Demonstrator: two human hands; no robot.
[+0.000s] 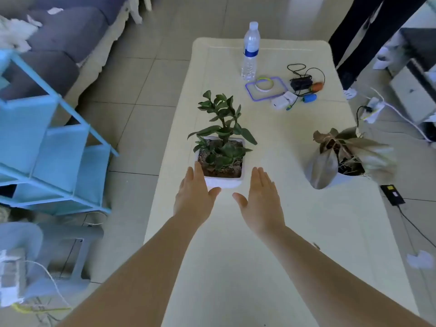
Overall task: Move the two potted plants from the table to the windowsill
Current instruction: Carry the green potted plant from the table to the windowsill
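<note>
A green plant in a square white pot (223, 181) stands on the cream table (236, 244), near its left side. My left hand (194, 197) is open, its fingers along the pot's left wall and its thumb at the near corner. My right hand (260, 201) is open too, just right of the pot and a little apart from it. A second plant with brownish wilted leaves in a white pot (346, 161) stands at the table's right edge. No windowsill is in view.
Behind the plants on the table are a water bottle (250, 51), a purple-rimmed tray (266, 88) and small gadgets with cables (300, 87). A blue shelf (47, 149) and a grey sofa (59, 43) stand to the left. A person's dark-trousered legs (361, 38) are at the far right.
</note>
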